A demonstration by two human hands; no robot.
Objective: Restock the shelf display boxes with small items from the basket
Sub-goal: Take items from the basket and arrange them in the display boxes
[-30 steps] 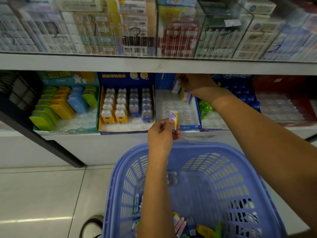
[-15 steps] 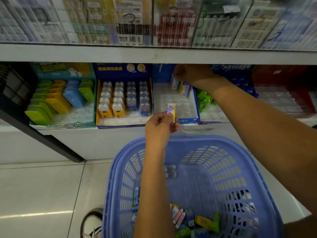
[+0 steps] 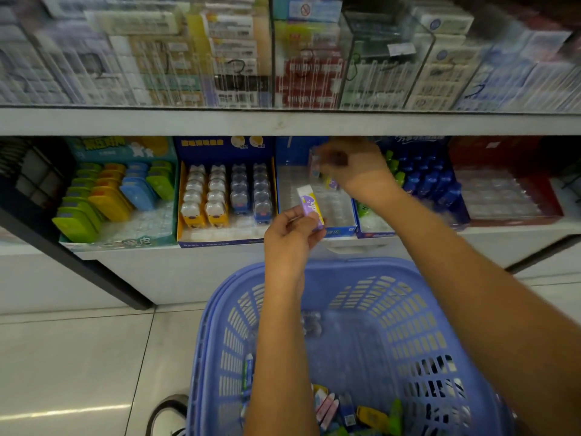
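A blue display box (image 3: pixel 342 230) with a clear, mostly bare slotted tray sits on the lower shelf. My left hand (image 3: pixel 290 239) pinches a purple, yellow and white eraser (image 3: pixel 309 204) over the box's front edge. My right hand (image 3: pixel 352 165), blurred, reaches to the back of the same box, fingers curled onto a pink eraser (image 3: pixel 313 166). Another purple-yellow eraser (image 3: pixel 331 183) stands just beneath that hand. The blue plastic basket (image 3: pixel 393 309) is below my arms, with several small erasers (image 3: pixel 327 407) loose on its bottom.
Neighbouring boxes hold coloured cases (image 3: pixel 119 196), bear-shaped items (image 3: pixel 224 196), green and blue pieces (image 3: pixel 427 180), and a red box (image 3: pixel 503 196) has a clear tray. The upper shelf edge (image 3: pixel 283 121) overhangs the boxes. A black post (image 3: pixel 78 256) slants at left; a shoe (image 3: pixel 169 413) is on the tiled floor.
My left hand has tilted its eraser from upright to a slant and raised it slightly toward the box. My right hand has stayed at the back of the box.
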